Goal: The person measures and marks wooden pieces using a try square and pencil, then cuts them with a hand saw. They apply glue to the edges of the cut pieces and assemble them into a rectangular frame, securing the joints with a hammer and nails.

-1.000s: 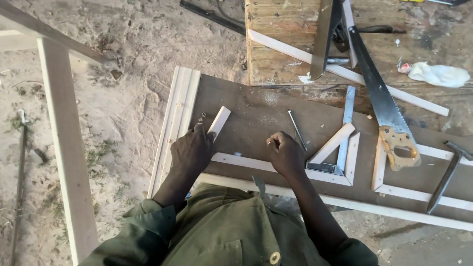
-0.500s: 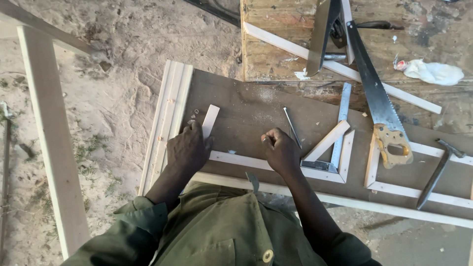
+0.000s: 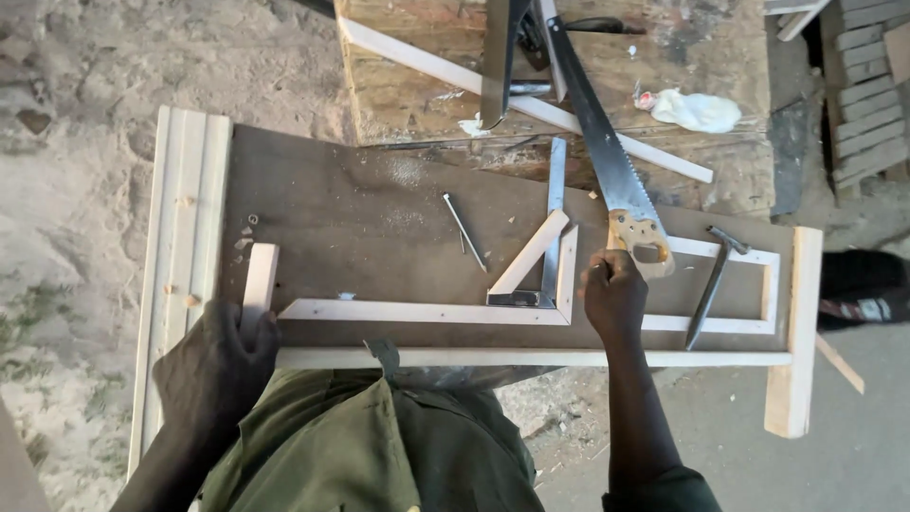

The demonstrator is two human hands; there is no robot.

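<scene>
Handsaw [image 3: 607,161] blade away, slightly left

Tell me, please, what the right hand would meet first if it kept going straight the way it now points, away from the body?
The right hand is almost at the wooden handle of the handsaw, so that would probably come first. Whether the fingers already touch it is unclear from this height.

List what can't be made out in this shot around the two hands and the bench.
- Left hand, head view: its grip on the short wood strip is hidden by the back of the hand.
- Right hand: fingertips curl under at the saw handle; contact unclear.
- Saw blade: tip cut off by the top edge.
- Board: near edge hidden by the person's shirt.
</scene>
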